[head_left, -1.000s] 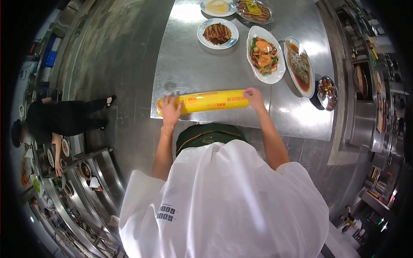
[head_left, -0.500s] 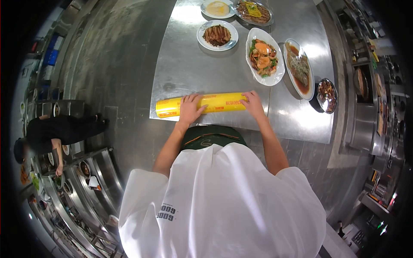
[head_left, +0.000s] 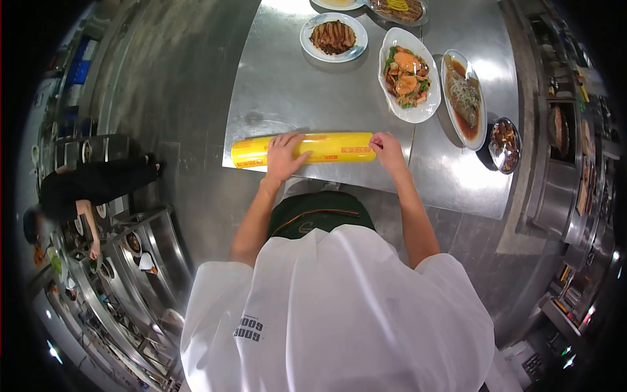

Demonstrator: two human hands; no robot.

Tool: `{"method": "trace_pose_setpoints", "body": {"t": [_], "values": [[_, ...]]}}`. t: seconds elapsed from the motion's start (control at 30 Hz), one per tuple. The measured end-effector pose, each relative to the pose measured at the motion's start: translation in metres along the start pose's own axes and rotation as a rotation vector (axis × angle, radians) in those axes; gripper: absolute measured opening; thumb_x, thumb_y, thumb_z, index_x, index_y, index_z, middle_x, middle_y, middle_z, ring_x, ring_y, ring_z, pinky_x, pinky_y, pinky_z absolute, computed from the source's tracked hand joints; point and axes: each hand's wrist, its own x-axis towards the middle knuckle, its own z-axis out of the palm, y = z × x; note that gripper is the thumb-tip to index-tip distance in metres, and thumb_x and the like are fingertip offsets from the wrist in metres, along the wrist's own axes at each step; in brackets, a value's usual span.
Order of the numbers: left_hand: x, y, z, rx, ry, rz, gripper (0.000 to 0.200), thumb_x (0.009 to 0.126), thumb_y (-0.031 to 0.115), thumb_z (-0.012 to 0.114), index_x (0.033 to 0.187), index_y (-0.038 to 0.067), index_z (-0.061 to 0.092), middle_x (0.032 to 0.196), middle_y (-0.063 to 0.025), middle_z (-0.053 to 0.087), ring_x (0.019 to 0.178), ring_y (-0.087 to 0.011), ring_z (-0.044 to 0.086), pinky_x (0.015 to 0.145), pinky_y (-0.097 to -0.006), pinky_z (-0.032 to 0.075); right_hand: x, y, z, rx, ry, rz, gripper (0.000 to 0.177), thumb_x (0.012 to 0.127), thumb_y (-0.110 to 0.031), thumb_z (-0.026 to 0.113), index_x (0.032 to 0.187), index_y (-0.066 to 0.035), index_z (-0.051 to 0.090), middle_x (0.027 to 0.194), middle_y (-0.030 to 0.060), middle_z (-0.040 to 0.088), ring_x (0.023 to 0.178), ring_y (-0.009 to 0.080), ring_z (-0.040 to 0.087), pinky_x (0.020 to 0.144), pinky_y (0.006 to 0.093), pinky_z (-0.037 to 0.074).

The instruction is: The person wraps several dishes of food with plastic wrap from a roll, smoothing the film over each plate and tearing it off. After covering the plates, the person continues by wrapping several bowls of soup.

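A long yellow roll with red print (head_left: 326, 147) lies across the near edge of the steel table (head_left: 274, 98). My left hand (head_left: 285, 155) rests on the roll left of its middle, fingers over the top and thumb spread toward the right. At the roll's right end is my right hand (head_left: 386, 150), its fingertips pinched together against the end. Whatever is between those fingertips is too small to make out.
Beyond the roll stand a plate of sliced meat (head_left: 333, 37), a dish of mixed food (head_left: 409, 75), an oval fish plate (head_left: 464, 100) and a wrapped bowl (head_left: 505, 145). Two more plates are at the far edge. A person in black (head_left: 98, 189) works at the left counter.
My right hand has closed from spread fingers to a pinch at the roll's end. The view has shifted, so the plates appear higher and further right. The co-worker's arm has moved slightly.
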Motion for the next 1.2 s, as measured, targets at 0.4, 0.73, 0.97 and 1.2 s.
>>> {"method": "trace_pose_setpoints", "body": {"t": [0.4, 0.73, 0.97, 1.2], "values": [[-0.002, -0.004, 0.005, 0.001, -0.001, 0.007, 0.051, 0.087, 0.040, 0.077, 0.129, 0.014, 0.070, 0.136, -0.0083, 0.065, 0.128, -0.0314, 0.056, 0.113, -0.0485, 0.037, -0.012, -0.004, 0.011, -0.237, 0.032, -0.113, 0.008, 0.098, -0.008, 0.058, 0.102, -0.001, 0.058, 0.104, 0.0196, 0.058, 0.103, 0.0409, 0.059, 0.088, 0.0477, 0.050], [0.004, -0.006, 0.006, -0.046, -0.010, 0.036, 0.048, 0.087, 0.036, 0.076, 0.127, 0.011, 0.071, 0.134, -0.0124, 0.064, 0.128, -0.0348, 0.055, 0.113, -0.0500, 0.037, -0.024, -0.028, 0.018, -0.254, 0.061, -0.090, 0.016, 0.095, -0.006, 0.066, 0.108, -0.002, 0.057, 0.106, 0.0202, 0.059, 0.101, 0.0394, 0.062, 0.086, 0.0465, 0.052], [0.004, -0.009, 0.006, -0.058, -0.028, 0.027, 0.048, 0.088, 0.037, 0.075, 0.128, 0.010, 0.070, 0.135, -0.0132, 0.064, 0.128, -0.0350, 0.054, 0.114, -0.0497, 0.037, -0.021, -0.029, 0.015, -0.142, 0.126, -0.069, 0.025, 0.093, -0.013, 0.074, 0.111, -0.002, 0.060, 0.107, 0.0166, 0.058, 0.097, 0.0345, 0.062, 0.084, 0.0424, 0.053], [0.008, -0.009, 0.007, -0.058, -0.029, 0.020, 0.049, 0.088, 0.036, 0.075, 0.128, 0.010, 0.069, 0.136, -0.0142, 0.063, 0.128, -0.0360, 0.054, 0.114, -0.0498, 0.036, -0.001, -0.005, 0.016, -0.360, 0.072, -0.239, 0.025, 0.090, -0.012, 0.076, 0.108, -0.003, 0.061, 0.106, 0.0159, 0.056, 0.102, 0.0359, 0.060, 0.091, 0.0438, 0.051]]}}
